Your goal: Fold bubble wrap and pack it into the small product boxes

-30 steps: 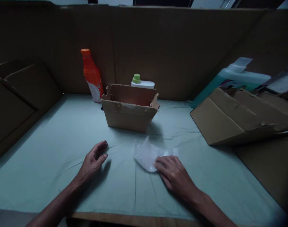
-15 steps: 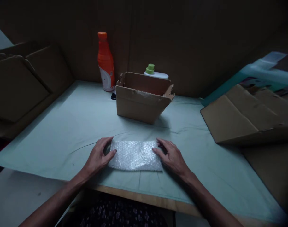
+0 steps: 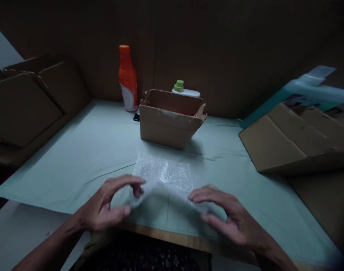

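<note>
A sheet of clear bubble wrap (image 3: 163, 177) lies on the pale green cloth (image 3: 84, 150) in front of me. Its near edge is lifted off the cloth. My left hand (image 3: 106, 205) pinches the near left corner between thumb and fingers. My right hand (image 3: 228, 218) pinches the near right corner. Behind the sheet stands a small open cardboard box (image 3: 170, 120) with torn flaps.
An orange bottle (image 3: 127, 79) and a white bottle with a green cap (image 3: 183, 88) stand at the back by the cardboard wall. Flattened cardboard (image 3: 290, 139) lies at the right, with a teal container (image 3: 301, 90) behind it. Cardboard pieces (image 3: 27, 101) lean at the left.
The crumpled bubble wrap has been spread flat between both hands. Both hands then drew back toward me and now lift its near edge.
</note>
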`<move>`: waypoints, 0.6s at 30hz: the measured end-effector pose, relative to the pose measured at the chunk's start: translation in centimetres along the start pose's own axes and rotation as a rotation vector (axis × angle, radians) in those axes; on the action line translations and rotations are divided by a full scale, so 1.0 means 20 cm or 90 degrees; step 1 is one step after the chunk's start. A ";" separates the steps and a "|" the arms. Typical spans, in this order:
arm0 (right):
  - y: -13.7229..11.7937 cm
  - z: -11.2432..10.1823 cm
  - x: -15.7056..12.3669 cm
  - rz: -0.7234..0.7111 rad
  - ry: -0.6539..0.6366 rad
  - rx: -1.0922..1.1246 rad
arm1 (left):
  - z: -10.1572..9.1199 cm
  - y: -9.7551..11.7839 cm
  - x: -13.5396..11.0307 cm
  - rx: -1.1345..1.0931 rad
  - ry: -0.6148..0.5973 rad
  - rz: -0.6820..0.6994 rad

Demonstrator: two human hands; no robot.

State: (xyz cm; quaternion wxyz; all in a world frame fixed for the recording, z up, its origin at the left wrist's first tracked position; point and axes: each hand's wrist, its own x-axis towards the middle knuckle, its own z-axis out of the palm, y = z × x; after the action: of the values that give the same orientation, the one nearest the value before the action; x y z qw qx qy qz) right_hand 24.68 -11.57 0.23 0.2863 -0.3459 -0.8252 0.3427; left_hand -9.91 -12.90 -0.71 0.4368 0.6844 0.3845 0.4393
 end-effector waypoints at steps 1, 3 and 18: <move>0.00 0.00 -0.04 0.029 -0.058 0.002 | -0.01 -0.01 -0.03 -0.007 -0.072 -0.031; 0.03 -0.01 -0.06 0.100 -0.072 0.000 | -0.04 -0.04 -0.04 0.029 -0.110 -0.110; 0.81 0.04 0.70 0.203 0.339 -0.028 | 0.07 -0.64 0.90 0.180 0.284 -0.148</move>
State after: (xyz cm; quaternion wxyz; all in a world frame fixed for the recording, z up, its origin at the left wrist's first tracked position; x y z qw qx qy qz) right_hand 21.89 7.36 -9.45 0.4277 -0.5544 -0.6639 0.2626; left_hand -4.63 7.13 -8.19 0.2889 0.5765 0.6042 0.4681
